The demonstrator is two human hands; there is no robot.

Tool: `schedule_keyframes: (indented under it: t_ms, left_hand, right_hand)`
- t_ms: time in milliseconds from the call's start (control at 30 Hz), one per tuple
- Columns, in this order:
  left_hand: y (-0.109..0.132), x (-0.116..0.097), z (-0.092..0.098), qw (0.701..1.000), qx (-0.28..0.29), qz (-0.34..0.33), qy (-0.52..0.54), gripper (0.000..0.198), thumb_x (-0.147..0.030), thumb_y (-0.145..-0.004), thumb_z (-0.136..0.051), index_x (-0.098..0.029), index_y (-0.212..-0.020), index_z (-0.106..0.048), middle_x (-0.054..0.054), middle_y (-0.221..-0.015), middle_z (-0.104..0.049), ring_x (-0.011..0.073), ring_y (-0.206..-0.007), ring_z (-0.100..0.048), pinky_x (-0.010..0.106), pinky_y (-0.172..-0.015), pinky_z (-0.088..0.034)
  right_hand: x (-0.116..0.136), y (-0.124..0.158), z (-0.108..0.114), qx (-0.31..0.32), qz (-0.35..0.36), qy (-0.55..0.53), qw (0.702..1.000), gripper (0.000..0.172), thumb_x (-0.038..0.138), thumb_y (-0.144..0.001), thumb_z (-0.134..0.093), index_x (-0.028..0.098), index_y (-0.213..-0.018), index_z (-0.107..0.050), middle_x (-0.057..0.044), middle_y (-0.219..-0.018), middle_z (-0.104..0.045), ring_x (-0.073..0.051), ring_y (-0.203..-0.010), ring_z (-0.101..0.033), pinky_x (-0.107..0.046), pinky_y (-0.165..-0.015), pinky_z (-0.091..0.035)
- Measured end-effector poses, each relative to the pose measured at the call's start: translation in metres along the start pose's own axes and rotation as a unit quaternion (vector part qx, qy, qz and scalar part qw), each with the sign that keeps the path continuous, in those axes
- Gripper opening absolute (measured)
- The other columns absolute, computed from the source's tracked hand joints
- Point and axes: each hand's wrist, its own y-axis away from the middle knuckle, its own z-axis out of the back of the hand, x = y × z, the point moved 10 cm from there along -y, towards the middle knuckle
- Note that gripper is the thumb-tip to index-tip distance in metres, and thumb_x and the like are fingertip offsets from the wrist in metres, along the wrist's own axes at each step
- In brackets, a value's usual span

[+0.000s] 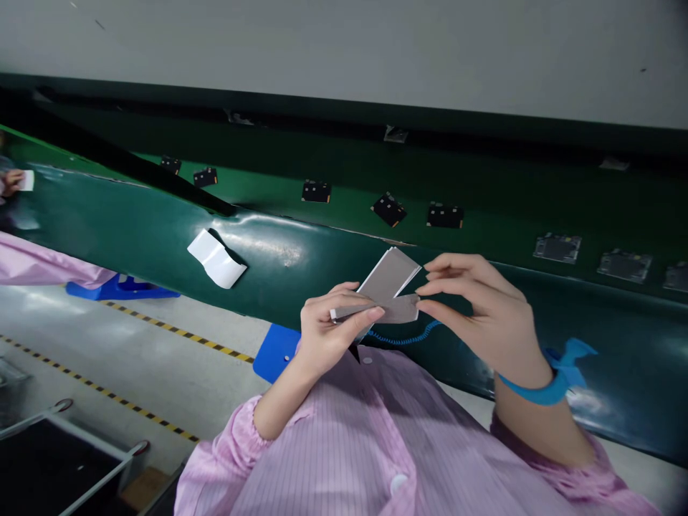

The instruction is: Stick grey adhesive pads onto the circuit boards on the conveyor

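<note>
My left hand [329, 331] is closed on a thin stack of grey rectangular sheets [388, 274] with white edges. A single grey strip [402, 310] crosses over the stack, with my left thumb on its near end. At the strip's far right corner, my right hand [486, 315] pinches it between thumb and fingertips. A blue wristband [537, 393] with a coiled blue cord [405, 338] is on my right wrist. Both hands are above the near edge of the dark green bench [279, 251].
A curled white sheet [216, 259] lies on the bench to the left. Beyond is a green belt with several dark circuit boards [316, 191] and greyish boards [557, 248]. A dark bar [161, 172] slants across at left. Another person's hand [11, 180] holds something white. A trolley [64, 459] stands lower left.
</note>
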Motion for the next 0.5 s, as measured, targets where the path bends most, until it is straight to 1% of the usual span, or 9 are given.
schedule_keyframes:
  t_ms: [100,200,267,333,400,433,500]
  left_hand:
    - [0.000,0.001,-0.001,1.000,0.014,-0.003,-0.001,0.019,-0.036,-0.079,-0.072,-0.022,-0.066,-0.073,-0.002,-0.063,-0.073,0.0121,-0.054,-0.066,0.037,-0.085,-0.056]
    - [-0.001,0.003,-0.001,1.000,0.023,-0.005,0.001,0.014,-0.031,-0.079,-0.073,-0.023,-0.069,-0.073,-0.002,-0.065,-0.074,0.0120,-0.056,-0.067,0.037,-0.088,-0.055]
    - [-0.002,0.008,-0.002,1.000,0.024,0.006,-0.002,0.012,-0.031,-0.079,-0.073,-0.023,-0.070,-0.074,-0.002,-0.069,-0.075,0.0125,-0.058,-0.068,0.036,-0.089,-0.055]
    - [-0.003,0.016,0.000,1.000,0.014,0.027,-0.005,0.013,-0.031,-0.079,-0.073,-0.023,-0.069,-0.074,-0.001,-0.070,-0.075,0.0130,-0.060,-0.068,0.036,-0.088,-0.055]
    - [-0.004,0.024,0.003,0.999,-0.003,0.053,-0.005,0.014,-0.032,-0.079,-0.073,-0.022,-0.068,-0.074,-0.001,-0.068,-0.075,0.0135,-0.061,-0.068,0.035,-0.086,-0.056]
    - [-0.004,0.028,0.004,0.998,-0.011,0.066,-0.004,0.014,-0.032,-0.078,-0.073,-0.022,-0.068,-0.074,-0.001,-0.068,-0.075,0.0138,-0.061,-0.068,0.035,-0.086,-0.056]
    - [-0.005,0.033,0.008,0.996,-0.021,0.083,-0.005,0.014,-0.033,-0.077,-0.074,-0.022,-0.068,-0.075,-0.001,-0.068,-0.075,0.0144,-0.062,-0.068,0.035,-0.085,-0.057]
  right_hand:
    - [-0.006,-0.003,-0.007,0.035,-0.006,0.000,0.999,0.006,0.029,-0.088,-0.063,0.025,-0.086,-0.068,-0.006,-0.109,-0.061,-0.019,-0.088,-0.064,-0.036,-0.075,-0.057]
    - [-0.012,-0.004,-0.014,0.056,-0.025,-0.018,0.998,0.014,0.030,-0.089,-0.062,0.023,-0.077,-0.066,-0.006,-0.106,-0.060,-0.020,-0.088,-0.063,-0.036,-0.075,-0.056]
    - [-0.018,-0.004,-0.016,0.056,-0.053,-0.038,0.996,0.017,0.032,-0.088,-0.061,0.023,-0.074,-0.065,-0.007,-0.102,-0.059,-0.020,-0.090,-0.062,-0.036,-0.076,-0.055]
    - [-0.029,-0.003,-0.017,0.049,-0.097,-0.077,0.991,0.017,0.034,-0.088,-0.061,0.023,-0.075,-0.065,-0.007,-0.099,-0.058,-0.021,-0.092,-0.061,-0.036,-0.075,-0.054]
    - [-0.047,-0.001,-0.019,0.040,-0.141,-0.125,0.981,0.018,0.038,-0.086,-0.064,0.024,-0.076,-0.066,-0.007,-0.098,-0.058,-0.022,-0.094,-0.060,-0.035,-0.073,-0.053]
    - [-0.060,-0.001,-0.022,0.035,-0.161,-0.145,0.976,0.019,0.041,-0.084,-0.065,0.024,-0.076,-0.066,-0.007,-0.099,-0.058,-0.022,-0.095,-0.059,-0.035,-0.072,-0.053]
    - [-0.099,-0.003,-0.026,0.010,-0.197,-0.159,0.967,0.023,0.046,-0.080,-0.067,0.023,-0.075,-0.068,-0.008,-0.102,-0.060,-0.024,-0.100,-0.058,-0.036,-0.072,-0.052]
